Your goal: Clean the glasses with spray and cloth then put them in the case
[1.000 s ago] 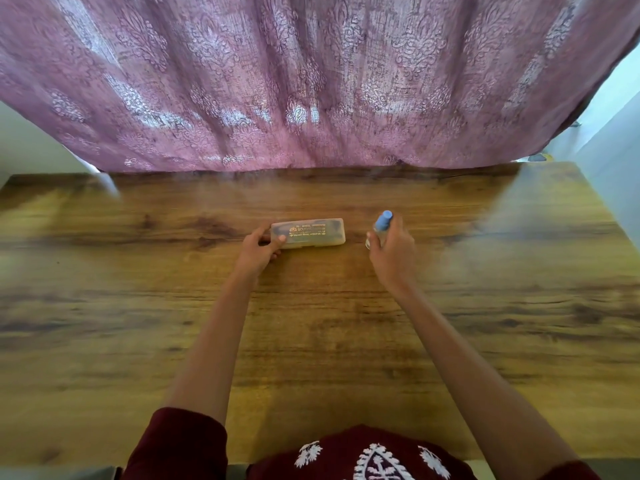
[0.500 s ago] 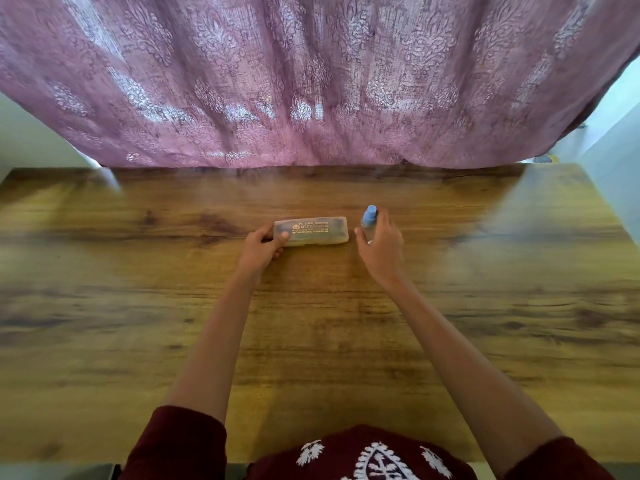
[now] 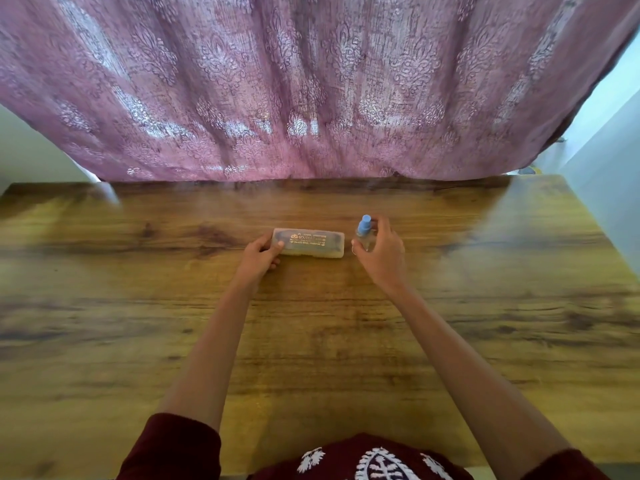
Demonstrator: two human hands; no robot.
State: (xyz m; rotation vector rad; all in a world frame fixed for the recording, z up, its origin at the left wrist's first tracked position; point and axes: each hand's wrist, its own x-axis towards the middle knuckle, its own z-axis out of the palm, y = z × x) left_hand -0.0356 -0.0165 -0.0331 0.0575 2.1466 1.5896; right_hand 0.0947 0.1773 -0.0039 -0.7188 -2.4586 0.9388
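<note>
Bottle now upright beside case.

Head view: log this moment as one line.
left hand: holds closed case | right hand: around upright spray bottle | table

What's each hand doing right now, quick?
Left hand: closed on the left end of the glasses case, which lies on the table.
Right hand: fingers open around the spray bottle; contact cannot be told.

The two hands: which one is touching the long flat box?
The left hand grips the end of the clear case. The right hand is beside the blue-capped spray bottle instead.
</note>
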